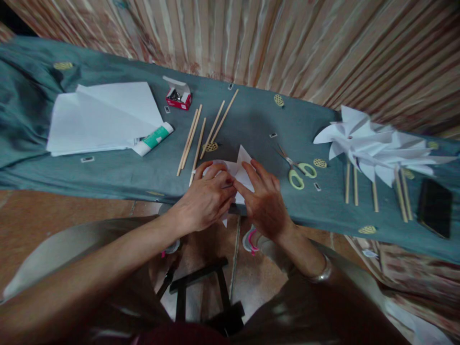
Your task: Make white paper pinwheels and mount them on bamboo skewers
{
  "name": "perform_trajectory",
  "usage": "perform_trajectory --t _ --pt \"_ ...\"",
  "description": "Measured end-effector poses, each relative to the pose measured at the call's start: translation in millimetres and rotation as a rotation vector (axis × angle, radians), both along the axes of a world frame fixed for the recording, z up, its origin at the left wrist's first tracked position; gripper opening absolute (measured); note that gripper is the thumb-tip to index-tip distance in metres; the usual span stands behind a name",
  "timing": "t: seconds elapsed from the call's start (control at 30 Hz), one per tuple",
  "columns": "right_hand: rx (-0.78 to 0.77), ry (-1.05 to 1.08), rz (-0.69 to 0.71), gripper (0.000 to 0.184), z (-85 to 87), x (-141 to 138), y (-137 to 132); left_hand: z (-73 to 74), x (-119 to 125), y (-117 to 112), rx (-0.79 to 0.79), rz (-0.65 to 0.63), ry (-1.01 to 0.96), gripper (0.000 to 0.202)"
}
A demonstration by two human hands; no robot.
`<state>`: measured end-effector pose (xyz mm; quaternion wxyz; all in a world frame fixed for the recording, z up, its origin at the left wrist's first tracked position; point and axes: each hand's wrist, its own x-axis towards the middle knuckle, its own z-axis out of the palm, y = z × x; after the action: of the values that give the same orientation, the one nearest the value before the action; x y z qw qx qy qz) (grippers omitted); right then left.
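A white paper pinwheel point(243, 152) lies at the table's front edge, its points sticking out around both hands. My left hand point(210, 194) is closed over its left side, fingertips pinched near the centre. My right hand point(266, 196) holds the right side, with its index finger pressed close to the left fingertips. Whatever is pinched at the centre is hidden by the fingers. Just beyond the left hand are several wooden sticks point(197, 151), one reaching close to its fingers. Right of the right hand lie scissors point(296, 173) with pale green handles.
A stack of white paper point(104, 115) and a glue stick tube point(156, 138) lie left. Behind them stands an opened red box point(178, 98) of small metal pieces. Several finished pinwheels point(377, 143) on sticks and a dark phone point(434, 207) lie right. A pleated curtain point(233, 38) hangs behind the table.
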<state>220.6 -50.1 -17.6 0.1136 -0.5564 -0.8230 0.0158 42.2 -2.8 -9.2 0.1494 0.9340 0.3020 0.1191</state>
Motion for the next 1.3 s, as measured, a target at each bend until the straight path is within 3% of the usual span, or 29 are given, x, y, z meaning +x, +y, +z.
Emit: perform_trajectory --t 0.4,0.57,0.83,1.1,1.3 --pt "0.018 -0.004 0.020 0.034 -5.9 -2.3 -0.7 -0.6 0.0 -0.7 -0.009 -0.005 -0.007 0.021" --pt "0.046 0.055 0.035 0.032 -10.0 -3.3 2.4 4.2 -5.2 1.9 -0.082 0.015 -0.202 0.025" --pt "0.123 0.099 0.107 0.036 -20.5 -11.8 4.8 16.4 -26.1 18.5 -0.096 0.298 -0.392 0.029" --pt "0.105 0.073 0.063 0.029 -20.6 -5.7 10.4 19.3 -30.6 14.9 -0.173 0.358 -0.405 0.031" --pt "0.116 0.076 0.096 0.032 -19.7 -8.2 9.6 24.6 -36.7 11.4 -0.408 0.414 -0.406 0.036"
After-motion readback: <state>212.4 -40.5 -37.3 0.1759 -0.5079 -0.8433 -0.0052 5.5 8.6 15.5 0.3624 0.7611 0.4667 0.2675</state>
